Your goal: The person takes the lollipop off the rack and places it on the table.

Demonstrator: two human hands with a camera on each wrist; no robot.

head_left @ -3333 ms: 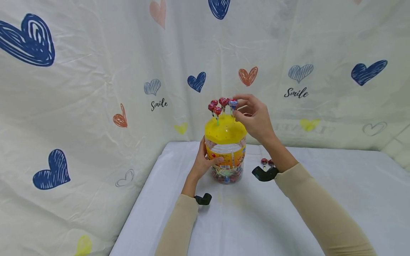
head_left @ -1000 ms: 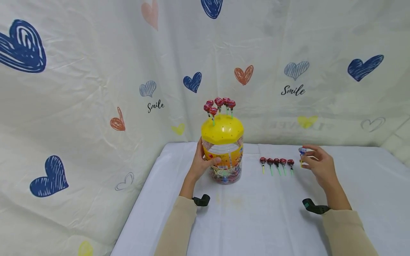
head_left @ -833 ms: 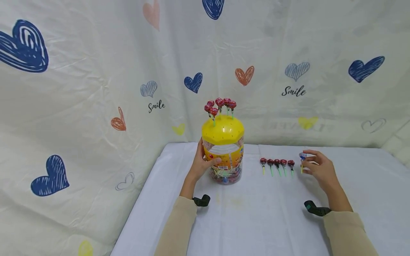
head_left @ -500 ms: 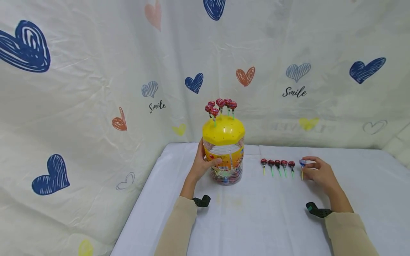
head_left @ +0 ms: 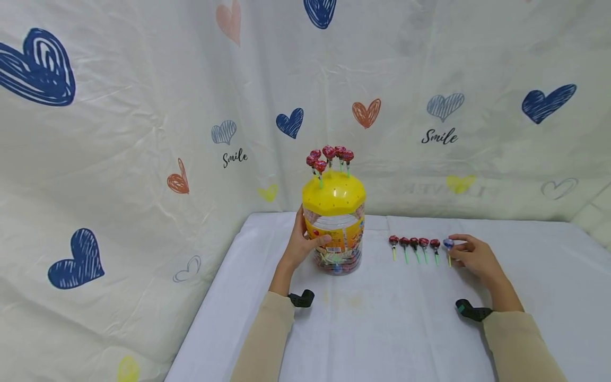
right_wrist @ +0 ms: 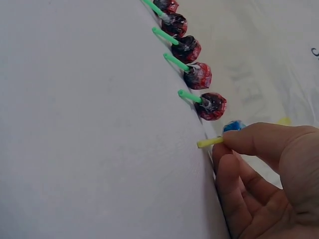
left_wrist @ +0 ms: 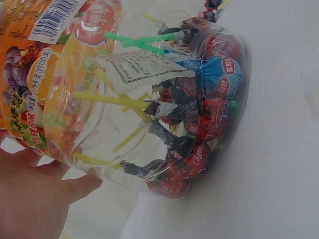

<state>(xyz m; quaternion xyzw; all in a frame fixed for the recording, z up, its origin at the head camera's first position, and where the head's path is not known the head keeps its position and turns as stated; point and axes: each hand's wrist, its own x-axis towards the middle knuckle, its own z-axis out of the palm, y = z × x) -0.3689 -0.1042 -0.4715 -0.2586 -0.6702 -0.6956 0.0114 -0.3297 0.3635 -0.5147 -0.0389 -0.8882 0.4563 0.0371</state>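
My left hand (head_left: 300,246) grips the side of a clear plastic jar (head_left: 340,223) with a yellow lid (head_left: 334,196). Wrapped lollipops lie in the bottom of the jar, seen through its wall in the left wrist view. Several red lollipops (head_left: 328,153) stand upright by their sticks in the lid. Off to the right, my right hand (head_left: 477,259) pinches a blue-wrapped lollipop (head_left: 448,243) with a yellow stick (right_wrist: 209,143) between thumb and fingers, close over the table. It is at the right end of a row of red lollipops (head_left: 424,243) lying with their sticks toward me.
A white cloth covers the table (head_left: 382,329). Behind it hangs a pale curtain (head_left: 406,63) printed with hearts. The jar stands left of the row of lollipops, near the table's back edge.
My right hand took the blue lollipop from above the jar's lid to the right end of the row, then lowered it and shifted slightly left. My left hand stays on the jar.
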